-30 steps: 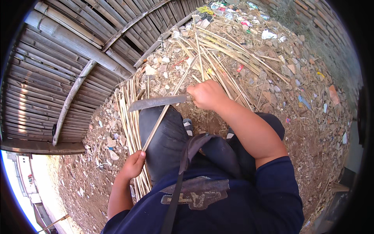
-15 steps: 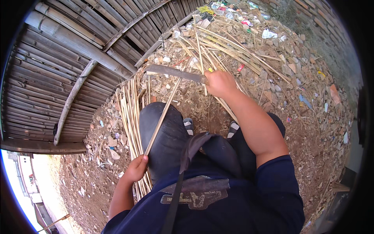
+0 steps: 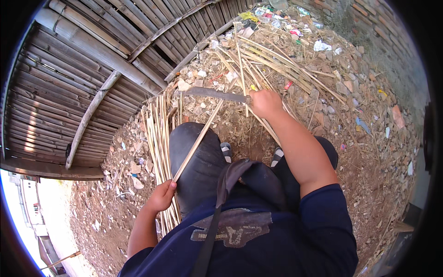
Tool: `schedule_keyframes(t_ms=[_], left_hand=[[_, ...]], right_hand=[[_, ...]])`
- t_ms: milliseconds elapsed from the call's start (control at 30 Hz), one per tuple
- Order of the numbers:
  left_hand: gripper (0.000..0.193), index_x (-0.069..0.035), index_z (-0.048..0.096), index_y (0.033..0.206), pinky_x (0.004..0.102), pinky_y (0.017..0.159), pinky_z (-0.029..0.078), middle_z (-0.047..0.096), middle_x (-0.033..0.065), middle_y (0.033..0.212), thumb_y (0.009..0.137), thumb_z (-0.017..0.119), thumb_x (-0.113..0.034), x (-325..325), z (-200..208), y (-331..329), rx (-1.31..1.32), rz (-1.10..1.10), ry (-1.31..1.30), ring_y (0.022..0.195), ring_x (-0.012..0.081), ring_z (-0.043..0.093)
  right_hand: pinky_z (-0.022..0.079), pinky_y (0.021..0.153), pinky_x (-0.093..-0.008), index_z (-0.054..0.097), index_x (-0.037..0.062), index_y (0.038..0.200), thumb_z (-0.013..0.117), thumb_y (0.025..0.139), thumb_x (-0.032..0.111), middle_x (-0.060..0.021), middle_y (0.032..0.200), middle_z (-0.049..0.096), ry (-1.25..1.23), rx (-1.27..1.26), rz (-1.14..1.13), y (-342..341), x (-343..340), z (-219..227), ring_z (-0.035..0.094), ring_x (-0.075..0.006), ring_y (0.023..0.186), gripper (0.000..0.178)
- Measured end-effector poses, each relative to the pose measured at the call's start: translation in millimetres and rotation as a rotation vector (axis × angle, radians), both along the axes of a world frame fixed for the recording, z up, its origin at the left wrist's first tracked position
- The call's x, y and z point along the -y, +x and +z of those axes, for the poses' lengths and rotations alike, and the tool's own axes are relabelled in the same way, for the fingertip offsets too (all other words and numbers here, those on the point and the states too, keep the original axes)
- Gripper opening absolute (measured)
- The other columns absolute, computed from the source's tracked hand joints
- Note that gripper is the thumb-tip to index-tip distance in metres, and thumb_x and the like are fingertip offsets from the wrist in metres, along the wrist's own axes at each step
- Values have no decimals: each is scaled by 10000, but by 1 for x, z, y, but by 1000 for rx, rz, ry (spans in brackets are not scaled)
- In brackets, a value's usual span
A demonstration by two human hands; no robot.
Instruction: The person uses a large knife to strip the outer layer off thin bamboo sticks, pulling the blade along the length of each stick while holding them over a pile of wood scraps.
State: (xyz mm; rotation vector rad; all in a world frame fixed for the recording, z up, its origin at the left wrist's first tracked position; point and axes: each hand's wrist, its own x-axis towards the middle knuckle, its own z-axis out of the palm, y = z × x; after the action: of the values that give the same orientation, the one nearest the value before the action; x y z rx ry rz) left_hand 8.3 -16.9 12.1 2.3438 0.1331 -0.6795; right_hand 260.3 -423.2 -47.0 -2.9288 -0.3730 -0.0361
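My right hand (image 3: 265,104) is closed round the handle of a machete (image 3: 214,93), whose broad dark blade points left across the space beyond my knees. In my left hand (image 3: 162,195), low beside my left thigh, is the near end of a thin bamboo strip (image 3: 196,145). The strip slants up over my left knee, and its far end meets the lower edge of the blade. Beside my left leg lies a bundle of split bamboo strips (image 3: 158,138), partly hidden by my left hand and forearm.
More bamboo pieces (image 3: 295,74) lie strewn on the ground ahead. A bamboo slat wall (image 3: 55,87) with thick poles rises on the left. Litter (image 3: 277,18) and broken stones are scattered about, and a brick wall (image 3: 369,27) stands at the far right.
Both hands, the machete and the strip keep nearly the same places relative to my body. The whole view has shifted slightly, so the ground and wall appear a little lower and further right.
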Motion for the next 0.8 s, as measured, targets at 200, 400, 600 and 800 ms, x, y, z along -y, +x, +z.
schedule_keyframes(t_ms=[200, 400, 600, 800], left_hand=[[479, -46, 553, 887, 286, 602, 411, 497, -26, 697, 1117, 393, -434, -14, -19, -11, -131, 87, -226, 636, 98, 438], [477, -49, 547, 867, 301, 596, 411, 484, -24, 682, 1117, 398, -427, -10, -17, -10, -89, 102, -225, 628, 102, 433], [514, -5, 566, 895, 387, 662, 465, 556, 77, 710, 1106, 412, -448, -16, -13, -10, 25, -21, 24, 673, 185, 526], [499, 0, 581, 916, 399, 700, 482, 596, 127, 743, 1104, 414, -431, -5, -7, -4, -30, -13, 63, 705, 248, 572]], right_hand=[[562, 783, -496, 709, 97, 1028, 659, 784, 120, -186, 911, 724, 127, -101, 42, -7, 3, 35, 718, -358, 894, 250], [560, 782, -502, 704, 109, 991, 649, 772, 118, -183, 874, 719, 332, -253, 261, -29, -31, 30, 717, -362, 851, 226], [560, 713, -477, 691, 141, 937, 692, 775, 139, -109, 773, 719, 99, 103, 0, -1, 5, 9, 724, -337, 821, 162], [559, 695, -463, 708, 100, 996, 701, 795, 171, -156, 858, 730, 148, -37, -40, -9, -5, 21, 725, -335, 798, 213]])
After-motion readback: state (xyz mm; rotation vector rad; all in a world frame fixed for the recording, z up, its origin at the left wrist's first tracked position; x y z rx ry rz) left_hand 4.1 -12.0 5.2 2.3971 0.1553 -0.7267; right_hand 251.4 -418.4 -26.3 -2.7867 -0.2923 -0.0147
